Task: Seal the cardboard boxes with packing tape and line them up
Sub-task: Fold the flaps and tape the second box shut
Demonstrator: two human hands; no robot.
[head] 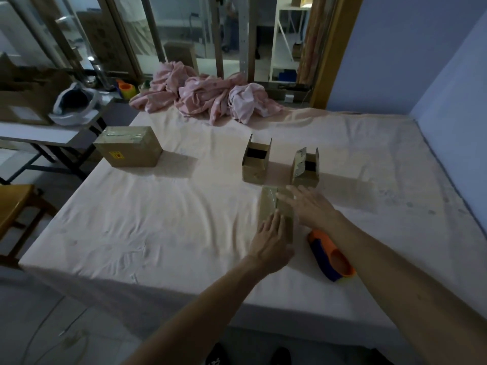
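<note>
- The tape dispenser (329, 256) lies on the bed (158, 219) just right of the left grip (271, 243), under the right forearm. Neither grip holds it. That spot looks handy for the next box.
- The left grip is flat, with straight, close fingers on the near end of the small closed box (271, 206), and it pinches nothing. The step looks like rubbing the tape down. This grip should hold the box steady, since a sheet over a mattress lets it slide.
- The box sits under both grips, with a shiny tape strip (272, 197) running along its top from near to far.
- The right grip (311, 209) is motion-blurred, palm down and fingers spread, over the far right of the box top, beyond and right of the left grip. It holds nothing.
- To do this well, stroke from the middle of the seam out to each end, then over the edges so the tape tails stick to the sides. Press firmly but not hard, because the bed gives and the flaps could cave in.
- Just beyond the right grip's fingertips stand 2 open boxes, a left one (254, 165) and a right one (307, 171). They stand apart with their flaps up and are not yet sealed.
- Well to the left of both grips sits 1 larger taped box (129, 148), a likely start for the line.
- A pink cloth heap (205, 98) lies at the far edge of the bed.
</note>
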